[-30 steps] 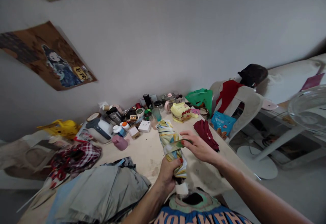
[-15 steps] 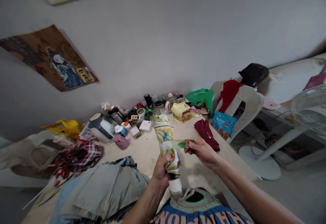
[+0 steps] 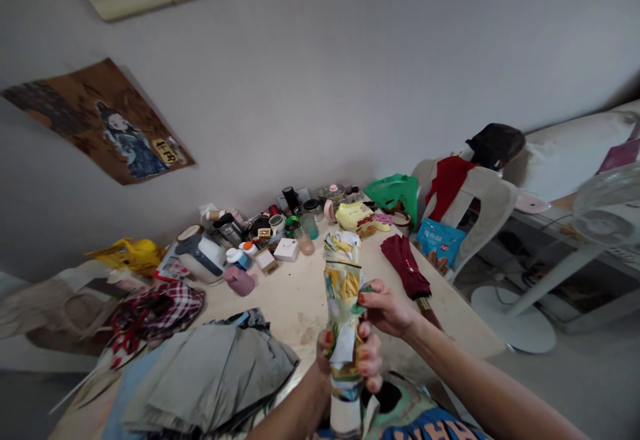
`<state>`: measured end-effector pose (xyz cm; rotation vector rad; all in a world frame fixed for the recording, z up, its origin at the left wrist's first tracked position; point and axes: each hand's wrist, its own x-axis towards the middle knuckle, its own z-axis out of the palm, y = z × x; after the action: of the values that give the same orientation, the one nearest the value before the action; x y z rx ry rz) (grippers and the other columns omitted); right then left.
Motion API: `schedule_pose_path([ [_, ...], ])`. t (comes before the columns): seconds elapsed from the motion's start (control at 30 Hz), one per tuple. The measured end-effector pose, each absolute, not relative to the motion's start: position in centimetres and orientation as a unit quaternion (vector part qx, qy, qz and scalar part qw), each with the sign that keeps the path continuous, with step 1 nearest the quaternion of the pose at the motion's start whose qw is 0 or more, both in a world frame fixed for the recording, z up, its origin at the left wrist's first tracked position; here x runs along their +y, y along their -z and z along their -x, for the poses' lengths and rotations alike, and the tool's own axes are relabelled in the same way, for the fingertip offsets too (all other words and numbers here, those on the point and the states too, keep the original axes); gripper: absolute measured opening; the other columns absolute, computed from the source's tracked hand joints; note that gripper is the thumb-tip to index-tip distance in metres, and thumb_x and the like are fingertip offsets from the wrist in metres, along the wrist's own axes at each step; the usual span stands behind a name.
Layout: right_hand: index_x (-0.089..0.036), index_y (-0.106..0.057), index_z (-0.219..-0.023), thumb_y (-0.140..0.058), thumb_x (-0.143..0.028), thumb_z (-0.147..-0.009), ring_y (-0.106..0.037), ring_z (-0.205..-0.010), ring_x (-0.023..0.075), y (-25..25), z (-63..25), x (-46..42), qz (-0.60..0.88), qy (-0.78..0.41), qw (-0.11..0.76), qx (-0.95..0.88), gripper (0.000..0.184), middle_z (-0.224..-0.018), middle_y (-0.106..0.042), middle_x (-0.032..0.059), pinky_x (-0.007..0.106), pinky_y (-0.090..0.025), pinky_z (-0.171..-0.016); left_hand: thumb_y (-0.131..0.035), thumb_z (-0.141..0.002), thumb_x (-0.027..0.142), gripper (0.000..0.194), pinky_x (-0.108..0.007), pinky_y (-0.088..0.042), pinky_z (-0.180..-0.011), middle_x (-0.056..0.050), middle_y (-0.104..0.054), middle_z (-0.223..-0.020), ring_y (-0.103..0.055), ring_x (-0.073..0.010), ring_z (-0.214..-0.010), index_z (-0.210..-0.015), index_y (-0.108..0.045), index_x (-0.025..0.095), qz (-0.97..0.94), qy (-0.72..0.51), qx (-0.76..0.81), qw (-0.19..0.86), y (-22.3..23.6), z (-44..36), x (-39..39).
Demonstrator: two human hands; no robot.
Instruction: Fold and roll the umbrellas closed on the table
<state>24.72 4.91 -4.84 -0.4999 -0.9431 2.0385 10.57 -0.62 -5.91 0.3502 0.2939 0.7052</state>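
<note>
A folded umbrella [image 3: 343,277] in yellow, white and blue stands upright before me, its white handle [image 3: 345,417] toward my body. My left hand [image 3: 369,360] wraps round its lower part, thumb on the left side and fingers on the right. With thumb and fingertips my right hand [image 3: 387,308] pinches the green end of the umbrella's strap [image 3: 361,301], close against the folded cloth. To the right lies a dark red folded umbrella [image 3: 404,263]. A grey umbrella [image 3: 210,367], loosely gathered, rests at the left front of the table.
Bottles, boxes, cups and a kettle [image 3: 200,253] crowd the table's back left. A pink cup [image 3: 239,281] is nearest. A yellow package [image 3: 355,217] and a green bag [image 3: 395,193] stand at the back. On the right are a white chair [image 3: 487,207] and a fan [image 3: 607,207].
The strap's end has come from stretched out on the right to close against the umbrella. The umbrella has turned more upright and shifted right, and my left hand's fingers now show round it.
</note>
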Motion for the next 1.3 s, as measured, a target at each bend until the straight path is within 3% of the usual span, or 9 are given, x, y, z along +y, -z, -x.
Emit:
schedule_pose_path([
  [0.1, -0.014, -0.065, -0.055, -0.081, -0.041, -0.060, -0.046, -0.048, 0.0087, 4.0, -25.0, 4.3, 0.221, -0.776, 0.437, -0.397, 0.032, -0.053, -0.057, 0.0004, 0.023, -0.036, -0.049, -0.087, -0.041, 0.050, 0.060, -0.029, -0.046, -0.057, -0.004, -0.061, -0.067, -0.058, -0.0156, -0.057, -0.083, -0.064, 0.015, -0.262, -0.331, 0.216, 0.881, 3.7, -8.6, -0.7],
  [0.2, -0.015, -0.065, -0.059, -0.077, -0.043, -0.065, -0.048, -0.055, 0.0107, 2.8, -25.4, 4.0, 0.251, -0.730, 0.432, -0.467, 0.032, -0.058, -0.058, 0.0009, 0.025, -0.038, -0.055, -0.084, -0.053, 0.052, 0.061, -0.034, -0.049, -0.067, -0.011, -0.067, -0.084, -0.064, -0.0229, -0.073, -0.096, -0.065, 0.013, -0.309, -0.358, 0.305, 0.827, 1.0, -7.7, -1.6],
  [0.37, -0.016, -0.062, -0.062, -0.062, -0.048, -0.078, -0.048, -0.066, 0.0131, 1.1, -25.3, 4.6, 0.282, -0.658, 0.398, -0.574, 0.036, -0.067, -0.058, 0.0014, 0.028, -0.040, -0.067, -0.084, -0.046, 0.016, 0.044, -0.020, -0.039, -0.049, -0.001, -0.061, -0.064, -0.052, -0.0090, -0.051, -0.085, -0.065, 0.012, -0.292, -0.438, 0.443, 0.726, 0.3, -9.3, -2.4],
  [0.47, -0.017, -0.063, -0.065, -0.055, -0.042, -0.085, -0.051, -0.077, 0.0167, 0.2, -25.2, 5.6, 0.309, -0.538, 0.390, -0.680, 0.033, -0.079, -0.058, 0.0044, 0.032, -0.041, -0.075, -0.078, -0.044, 0.015, 0.043, -0.020, -0.036, -0.045, 0.000, -0.060, -0.061, -0.049, -0.0084, -0.047, -0.084, -0.064, 0.012, -0.278, -0.464, 0.421, 0.728, 1.6, -9.7, -1.6],
  [0.57, -0.019, -0.067, -0.067, -0.061, -0.031, -0.082, -0.051, -0.095, 0.0211, -0.9, -25.2, 6.4, 0.355, -0.353, 0.440, -0.745, 0.020, -0.100, -0.059, 0.0077, 0.037, -0.037, -0.089, -0.075, -0.045, 0.017, 0.046, -0.023, -0.041, -0.047, -0.001, -0.061, -0.061, -0.052, -0.0109, -0.048, -0.088, -0.062, 0.012, -0.258, -0.470, 0.402, 0.742, 2.7, -9.4, -0.7],
  [0.63, -0.019, -0.066, -0.067, -0.063, -0.026, -0.078, -0.049, -0.097, 0.0215, -1.6, -25.1, 6.6, 0.378, -0.276, 0.461, -0.754, 0.014, -0.099, -0.058, 0.0073, 0.037, -0.036, -0.089, -0.074, -0.046, 0.017, 0.043, -0.023, -0.042, -0.047, -0.001, -0.061, -0.061, -0.053, -0.0114, -0.048, -0.087, -0.061, 0.012, -0.256, -0.473, 0.393, 0.746, 3.2, -9.2, -0.4],
  [0.77, -0.017, -0.053, -0.055, -0.057, -0.027, -0.077, -0.041, -0.061, 0.0118, -2.6, -24.4, 6.3, 0.398, -0.435, 0.414, -0.693, 0.024, -0.060, -0.045, -0.0014, 0.026, -0.033, -0.060, -0.072, -0.047, 0.017, 0.039, -0.022, -0.041, -0.044, 0.000, -0.059, -0.060, -0.051, -0.0097, -0.046, -0.084, -0.060, 0.012, -0.251, -0.489, 0.383, 0.742, 3.8, -9.3, 0.0],
  [0.9, -0.017, -0.049, -0.056, -0.060, -0.041, -0.069, -0.028, -0.051, 0.0070, -1.4, -23.8, 5.7, 0.375, -0.633, 0.413, -0.537, 0.030, -0.053, -0.040, -0.0050, 0.023, -0.022, -0.049, -0.071, -0.045, 0.017, 0.039, -0.022, -0.041, -0.044, 0.000, -0.060, -0.062, -0.050, -0.0092, -0.045, -0.082, -0.060, 0.013, -0.251, -0.510, 0.404, 0.716, 4.3, -9.7, 0.1],
  [1.3, -0.016, -0.049, -0.059, -0.069, -0.058, -0.063, -0.021, -0.045, 0.0043, 2.4, -22.9, 3.2, 0.396, -0.680, 0.449, -0.423, 0.047, -0.049, -0.035, -0.0085, 0.022, -0.013, -0.043, -0.077, -0.041, 0.021, 0.042, -0.021, -0.038, -0.043, 0.000, -0.058, -0.057, -0.048, -0.0086, -0.043, -0.078, -0.060, 0.011, -0.255, -0.519, 0.422, 0.698, 4.7, -10.3, -1.3],
])
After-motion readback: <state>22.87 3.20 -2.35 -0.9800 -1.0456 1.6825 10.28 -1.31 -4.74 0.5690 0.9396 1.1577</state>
